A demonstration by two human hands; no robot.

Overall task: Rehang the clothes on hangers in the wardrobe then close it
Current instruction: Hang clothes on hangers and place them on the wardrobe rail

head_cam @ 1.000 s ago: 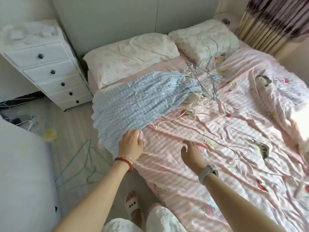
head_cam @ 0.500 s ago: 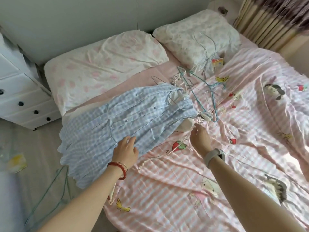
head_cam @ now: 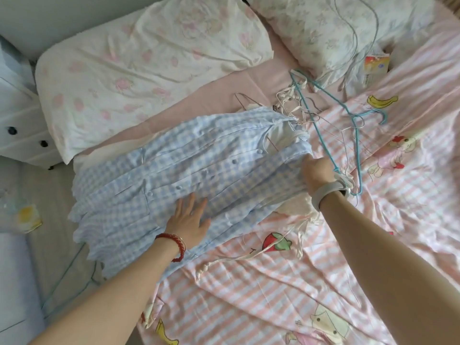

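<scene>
1. Blue-and-white gingham dress (head_cam: 189,175) lies flat on the bed (head_cam: 273,290), skirt end hanging over the bed's left edge, collar end pointing toward the hanger pile.
2. Left hand (head_cam: 190,220): fingers straight and spread, palm flat on the skirt part, pinning it. Holds nothing.
3. Right hand (head_cam: 317,171): at the dress's shoulder edge, fingers tucked at or under the fabric. Looks like a pinch on the cloth, but the fingertips are hidden, so cannot tell for sure.
4. Hangers: a teal hanger (head_cam: 348,125) and several thin wire hangers (head_cam: 306,113) lie tangled just past the collar, partly on the floral pillow (head_cam: 336,28). A pinkish wire shows inside the neckline; whether it's a hanger already seated in the dress, can't tell.
5. White stringy garment (head_cam: 306,215) lies by the right forearm, half under the dress, not on a hanger.
6. More hangers on the floor (head_cam: 64,277) left of the bed.
7. Wardrobe: not in view, state unknown.
8. Progress estimate: early. Nothing visibly hung. Left: seat dress on hanger, carry it over, repeat for the white garment, close the wardrobe.
</scene>
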